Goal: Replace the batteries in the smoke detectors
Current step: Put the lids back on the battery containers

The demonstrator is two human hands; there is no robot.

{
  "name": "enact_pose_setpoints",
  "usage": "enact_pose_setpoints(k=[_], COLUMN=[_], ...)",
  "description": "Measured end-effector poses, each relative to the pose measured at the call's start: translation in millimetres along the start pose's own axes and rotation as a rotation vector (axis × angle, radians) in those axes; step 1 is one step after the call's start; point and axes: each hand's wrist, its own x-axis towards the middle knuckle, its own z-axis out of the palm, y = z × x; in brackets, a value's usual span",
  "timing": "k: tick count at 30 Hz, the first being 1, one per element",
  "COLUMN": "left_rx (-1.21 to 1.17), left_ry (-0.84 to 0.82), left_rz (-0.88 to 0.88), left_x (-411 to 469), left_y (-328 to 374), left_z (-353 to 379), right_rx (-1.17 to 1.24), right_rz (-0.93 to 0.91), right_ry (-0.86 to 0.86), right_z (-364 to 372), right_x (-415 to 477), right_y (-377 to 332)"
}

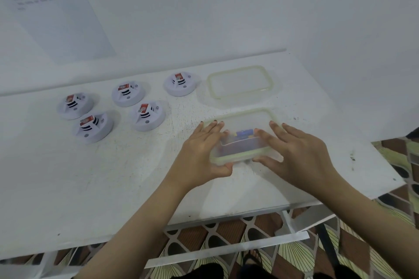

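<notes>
Left hand [201,152]: fingers lie over the top of the clear plastic box [240,142], thumb hooked round its near rim, pinching the box's left end
Right hand [297,152]: fingers spread over the box's right end, thumb against the near rim, gripping it the same way
Box: on the white table [113,176], toward its front right corner; blurred blue batteries [244,132] show through the plastic between the hands, which hide the rest of the contents; cannot tell whether a lid is on it
Smoke detectors [147,115]: five, round and white, clustered left of the box, well apart from both hands, each with a red-labelled battery [144,107] on its upturned face
Green-rimmed lid or tray [240,82]: flat on the table just behind the box, not touching it
Wall sheet [56,13]: print too blurred to read
Floor [226,231]: patterned tiles below the table's front edge
</notes>
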Motion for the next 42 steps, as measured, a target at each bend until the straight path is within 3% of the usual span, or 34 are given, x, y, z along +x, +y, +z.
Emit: enact_pose_setpoints(k=[4, 9, 12, 14, 18, 25, 35, 39, 42], left_rx=[-0.378, -0.280, -0.339, -0.428, -0.383, -0.192, -0.084, -0.206, -0.333], left_ry=[-0.147, -0.076, 0.075, 0.006, -0.193, -0.196, -0.087, -0.096, 0.023], left_rz=[-0.162, -0.229, -0.269, -0.230, -0.149, -0.032, 0.047, -0.060, -0.240], left_x=[4, 11, 9, 4, -5, -7, -9, -7, -4], left_y=[-8, -20, -10, 0, 1, -1, -1, -6, -12], left_z=[-21, -33, -27, -22, -19, -12, -4, -16, -20], right_rx=[0.358, 0.596, 0.469, 0.325, 0.220, 0.210, 0.230, 0.291, 0.550], right_rz=[-0.045, -0.123, -0.098, -0.131, -0.108, -0.191, -0.269, -0.259, -0.110], right_ry=[-0.080, -0.379, -0.230, -0.082, 0.040, 0.192, 0.235, 0.190, 0.080], right_z=[-12, -12, -11, -5, 6, 16, 29, 26, 16], right_x=[2, -1, -5, -10, -19, -23, -22, -23, -19], right_y=[19, 27, 11, -4, -29, -30, -24, -16, 1])
